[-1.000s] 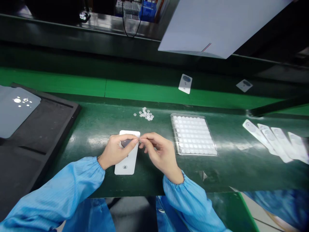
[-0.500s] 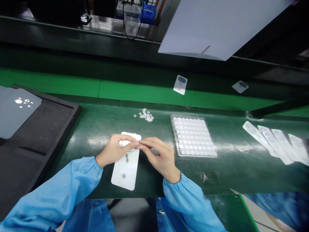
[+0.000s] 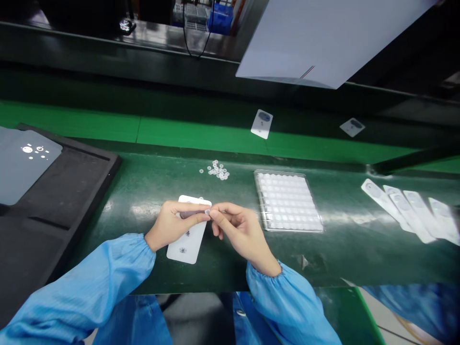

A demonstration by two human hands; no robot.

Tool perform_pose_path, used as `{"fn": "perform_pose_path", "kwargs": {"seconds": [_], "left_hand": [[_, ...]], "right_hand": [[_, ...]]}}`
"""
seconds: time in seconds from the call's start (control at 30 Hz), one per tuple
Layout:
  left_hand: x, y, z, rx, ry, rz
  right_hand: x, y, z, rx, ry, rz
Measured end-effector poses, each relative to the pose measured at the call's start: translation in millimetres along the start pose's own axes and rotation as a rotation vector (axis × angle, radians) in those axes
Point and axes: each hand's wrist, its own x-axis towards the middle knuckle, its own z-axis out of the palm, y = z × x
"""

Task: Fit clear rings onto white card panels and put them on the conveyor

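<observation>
My left hand [image 3: 173,221] is closed, its index finger and thumb stretched out and meeting at the tips. A small round translucent disc [image 3: 207,212] shows between those fingertips. My right hand [image 3: 240,231] pinches the same disc from the right with thumb and forefinger, its other fingers curled. Beneath my left hand is a white rectangular panel [image 3: 187,247] with rounded corners and small dark patterned spots; its upper part is largely covered by the fingers. Beyond my hands lies a loose heap of similar small discs [image 3: 218,171].
A clear tray [image 3: 289,201] holds rows of white round pieces. Several white panels [image 3: 409,211] lie at the right, near another person's blue sleeve [image 3: 413,306]. A black fixture [image 3: 82,163] with a grey plate [image 3: 25,167] stands left. Two white panels rest on the green belt [image 3: 201,139] behind.
My right hand has turned and shifted slightly down, and the disc now shows between the fingertips. The white panel's near edge has moved up. The far belt with its two panels has shifted left.
</observation>
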Motion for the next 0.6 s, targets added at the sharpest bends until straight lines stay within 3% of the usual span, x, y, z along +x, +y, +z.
{"fn": "perform_pose_path", "kwargs": {"seconds": [0.17, 0.47, 0.6], "left_hand": [[0, -1, -1.0, 0.100, 0.056, 0.038], [-4, 1, 2.7, -0.111, 0.048, -0.002], [-3, -4, 2.1, -0.078, 0.060, 0.079]], "right_hand": [[-1, 2, 4, 0.019, 0.091, -0.005], [8, 21, 26, -0.032, 0.312, -0.111], [9, 24, 29, -0.077, 0.337, -0.151]]}}
